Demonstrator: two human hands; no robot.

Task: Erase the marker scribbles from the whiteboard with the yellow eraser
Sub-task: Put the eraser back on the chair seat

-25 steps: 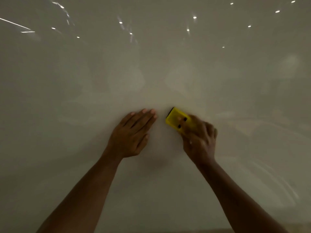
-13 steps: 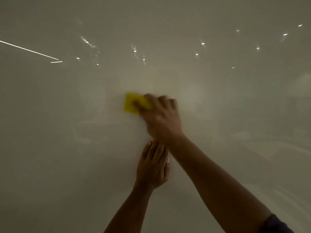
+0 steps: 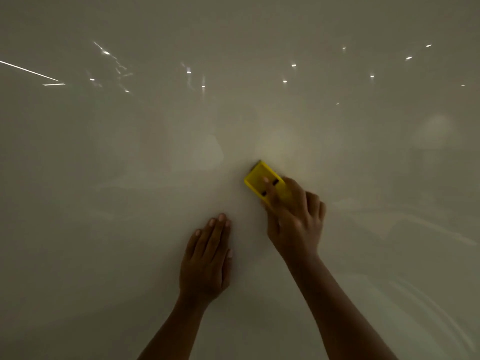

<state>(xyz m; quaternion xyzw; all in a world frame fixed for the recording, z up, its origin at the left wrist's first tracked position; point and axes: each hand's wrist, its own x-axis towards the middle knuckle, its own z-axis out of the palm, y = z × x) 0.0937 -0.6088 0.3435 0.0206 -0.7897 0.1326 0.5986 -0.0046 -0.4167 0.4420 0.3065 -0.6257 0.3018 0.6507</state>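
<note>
The glossy whiteboard fills the whole view in dim light. No marker scribbles show on it. My right hand grips the yellow eraser and presses it flat on the board, just right of centre, tilted up to the left. My left hand lies flat on the board below and left of the eraser, fingers together and pointing up, holding nothing.
Small bright light reflections dot the upper part of the board, and a thin bright streak crosses the upper left. Faint reflected shapes show at the right.
Half a second ago the eraser was up and to the left, above my left hand; my right hand has swept it back to the right and down. My left hand stays pressed on the board.
</note>
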